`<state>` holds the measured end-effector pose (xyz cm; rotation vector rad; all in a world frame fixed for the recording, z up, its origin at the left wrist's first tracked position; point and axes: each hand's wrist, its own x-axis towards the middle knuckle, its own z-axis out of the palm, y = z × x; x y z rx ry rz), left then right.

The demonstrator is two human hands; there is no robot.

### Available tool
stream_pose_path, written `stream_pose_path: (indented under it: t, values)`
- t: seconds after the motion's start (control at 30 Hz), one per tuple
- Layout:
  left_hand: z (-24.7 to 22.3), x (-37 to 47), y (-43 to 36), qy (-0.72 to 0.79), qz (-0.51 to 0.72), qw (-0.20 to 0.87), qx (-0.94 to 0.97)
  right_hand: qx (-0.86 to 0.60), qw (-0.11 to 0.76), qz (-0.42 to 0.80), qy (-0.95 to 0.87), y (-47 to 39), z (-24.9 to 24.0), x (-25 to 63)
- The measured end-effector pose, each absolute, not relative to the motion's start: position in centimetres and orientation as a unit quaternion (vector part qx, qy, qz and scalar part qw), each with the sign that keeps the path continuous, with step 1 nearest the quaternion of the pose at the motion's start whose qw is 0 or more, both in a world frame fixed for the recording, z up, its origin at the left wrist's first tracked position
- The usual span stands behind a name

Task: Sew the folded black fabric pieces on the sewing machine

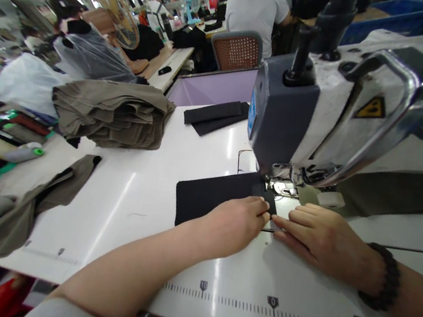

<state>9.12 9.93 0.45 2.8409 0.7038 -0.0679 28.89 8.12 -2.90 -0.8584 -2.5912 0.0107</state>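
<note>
A rectangular black fabric piece lies flat on the white sewing table, its right end at the presser foot of the sewing machine. My left hand rests over the near right part of the fabric, thumb and fingers pinched together at its edge. Just to the right, my right hand lies on the table with index finger and thumb stretched toward the fabric's right corner. The index fingertip is at that edge, and the other fingers are bent. A dark beaded bracelet circles the right wrist.
Folded black fabric strips lie behind the fabric piece. A thick stack of brown-grey cloth stands at the back left, near thread cones. Printed ruler marks run along the front edge. Other people sit at tables beyond.
</note>
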Motion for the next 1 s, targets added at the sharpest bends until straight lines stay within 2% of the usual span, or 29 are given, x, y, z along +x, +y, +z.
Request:
stream_pose_path:
  t: [0.53,1.0]
  values:
    - [-1.1,9.1,12.4,0.293,0.03,0.097,0.951,-0.408,0.177,0.022,-0.895,9.1,-4.0,28.7]
    - [-2.0,9.3,13.7,0.339,0.054,0.048,0.938,-0.404,0.183,-0.008,-0.896,9.0,-4.1,28.7]
